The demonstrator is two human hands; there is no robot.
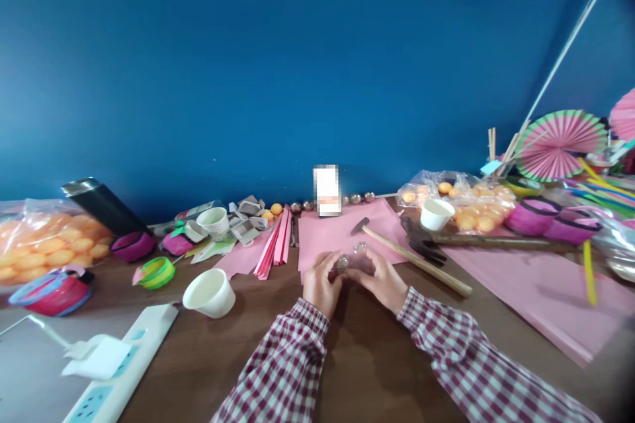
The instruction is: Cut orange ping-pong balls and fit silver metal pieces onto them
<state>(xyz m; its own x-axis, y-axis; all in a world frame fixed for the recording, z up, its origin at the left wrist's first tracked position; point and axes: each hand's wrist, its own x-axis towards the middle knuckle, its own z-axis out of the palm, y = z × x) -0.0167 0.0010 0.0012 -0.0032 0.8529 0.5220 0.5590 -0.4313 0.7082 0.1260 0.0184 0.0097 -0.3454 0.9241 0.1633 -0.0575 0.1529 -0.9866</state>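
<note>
- Blue wall [297, 79]: 1, behind the whole worktop.
- Brown table [367, 370]: 1, bearing all items below.
- Pink sheets: at least 3; the middle sheet [322, 231] lies just beyond the hands.
- Clear bags: 2, both filled with orange balls too numerous to count; the left bag [54, 244] sits at the table's far left, the right bag [479, 208] by the wall.
- Pink folded fans: 2, at far right; the green-rimmed fan [560, 145] shows whole, the other [624, 115] is cut by the picture's edge.
- Power strip [124, 363]: 1, white, with a white plug seated in it.
- Hammers: 2; the small hammer [417, 260], wooden-handled, lies near the right hand, the claw hammer [486, 242] beyond it.
- Hands: 2, in checked sleeves; the left hand [322, 283] and right hand [384, 279] have fingers curled, gripping the shiny pieces between them.
- White cups: 3; near left [209, 294], patterned [214, 223], and right [436, 215], the last beside the right bag.
- Metal balls [355, 199]: 5 countable, in a row along the wall.
- Shiny pieces [342, 264]: at least 2, blurred and partly hidden by fingers, held above the table.
</note>
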